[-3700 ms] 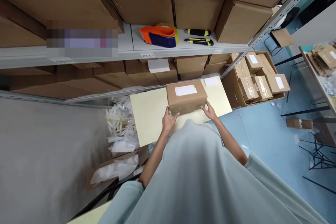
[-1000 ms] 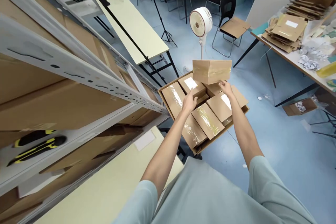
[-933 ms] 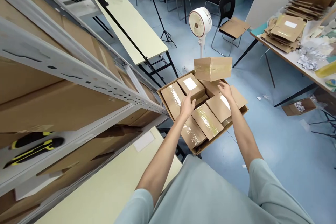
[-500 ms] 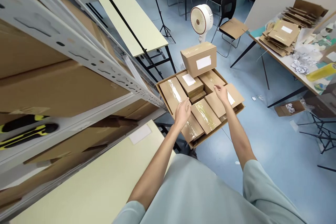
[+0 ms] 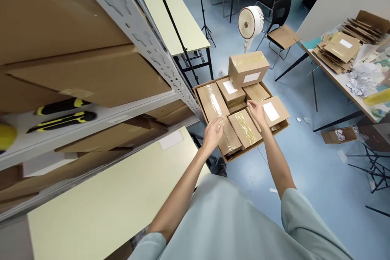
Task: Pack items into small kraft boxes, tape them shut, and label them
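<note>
A shallow open carton (image 5: pixel 199 94) holds several taped cardboard boxes, some with white labels. One labelled box (image 5: pixel 250 69) sits on top of the others at the far side. My left hand (image 5: pixel 212 135) is over the near left of the carton, fingers apart and bent, beside a long taped box (image 5: pixel 213 101); whether it touches is unclear. Above the middle right of the carton is my right hand (image 5: pixel 256 113), its fingers loosely curled with a gap to the thumb and nothing visible between them. Near it lies a box with a white label (image 5: pixel 278 109).
At left rises a metal shelf (image 5: pixel 134 118) with large cartons and black-and-yellow tools (image 5: pixel 63 122). A pale table (image 5: pixel 115 195) stands below it. A white fan (image 5: pixel 250 23) is beyond the carton, and a cluttered table (image 5: pixel 338 79) with flattened cardboard is at right.
The view has turned left, so the carton appears further right and more shelf shows. Both hands stay over the carton; the right hand now sits lower, nearer the middle boxes.
</note>
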Action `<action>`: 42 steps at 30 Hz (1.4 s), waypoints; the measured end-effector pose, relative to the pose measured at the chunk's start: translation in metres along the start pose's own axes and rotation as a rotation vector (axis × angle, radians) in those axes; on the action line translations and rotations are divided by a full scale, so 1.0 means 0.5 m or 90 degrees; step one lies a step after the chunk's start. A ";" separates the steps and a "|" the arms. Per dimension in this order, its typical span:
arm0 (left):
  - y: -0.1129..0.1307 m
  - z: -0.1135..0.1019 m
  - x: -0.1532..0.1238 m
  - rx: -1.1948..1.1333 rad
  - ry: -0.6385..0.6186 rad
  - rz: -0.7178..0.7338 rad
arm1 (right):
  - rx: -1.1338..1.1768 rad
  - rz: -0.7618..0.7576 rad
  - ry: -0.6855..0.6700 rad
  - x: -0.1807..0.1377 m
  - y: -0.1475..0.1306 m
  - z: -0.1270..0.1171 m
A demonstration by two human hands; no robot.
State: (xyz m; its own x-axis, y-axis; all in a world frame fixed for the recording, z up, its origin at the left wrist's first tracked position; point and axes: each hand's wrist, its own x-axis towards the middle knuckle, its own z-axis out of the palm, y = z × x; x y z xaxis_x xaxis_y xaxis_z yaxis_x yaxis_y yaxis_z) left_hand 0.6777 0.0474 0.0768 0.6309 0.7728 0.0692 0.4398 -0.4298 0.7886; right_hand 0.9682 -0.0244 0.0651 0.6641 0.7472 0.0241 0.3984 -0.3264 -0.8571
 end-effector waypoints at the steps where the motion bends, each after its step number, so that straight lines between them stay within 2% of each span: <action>1: -0.002 -0.009 -0.013 -0.005 0.007 -0.001 | 0.008 -0.003 -0.010 -0.015 -0.007 0.011; 8: -0.037 -0.057 -0.130 -0.044 0.065 -0.042 | 0.059 -0.012 -0.086 -0.117 -0.043 0.076; 11: -0.049 -0.063 -0.179 -0.059 0.051 -0.066 | 0.061 -0.008 -0.103 -0.156 -0.049 0.089; 14: -0.053 -0.073 -0.211 -0.076 0.026 -0.068 | 0.063 0.015 -0.082 -0.197 -0.053 0.088; 18: -0.046 -0.093 -0.217 -0.106 0.021 -0.037 | 0.042 0.058 -0.020 -0.263 -0.060 0.059; 22: -0.031 -0.103 -0.194 -0.137 0.020 -0.004 | 0.011 0.076 0.018 -0.325 -0.064 0.003; 25: -0.019 -0.101 -0.176 -0.151 0.017 0.022 | -0.007 0.082 0.049 -0.342 -0.059 -0.050; 27: -0.011 -0.099 -0.160 -0.155 0.017 0.028 | -0.009 0.090 0.070 -0.330 -0.049 -0.087; 30: 0.000 -0.095 -0.114 -0.169 0.036 0.026 | -0.019 0.087 0.107 -0.266 -0.023 -0.139; 33: 0.014 -0.079 -0.027 -0.183 0.081 0.018 | -0.034 0.057 0.131 -0.144 0.014 -0.177; 37: 0.035 -0.025 0.144 -0.175 0.132 -0.019 | -0.026 0.043 0.128 0.084 0.058 -0.203; 42: 0.063 0.085 0.377 -0.153 0.144 -0.095 | -0.021 0.069 0.097 0.389 0.096 -0.212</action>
State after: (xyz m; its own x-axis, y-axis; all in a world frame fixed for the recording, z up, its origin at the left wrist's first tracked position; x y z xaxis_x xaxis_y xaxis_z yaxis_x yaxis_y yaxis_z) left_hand 0.8376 0.1596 0.0888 0.4011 0.9144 0.0546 0.3363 -0.2024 0.9197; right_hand 1.1836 0.0437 0.0832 0.7914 0.6111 0.0119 0.3380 -0.4214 -0.8416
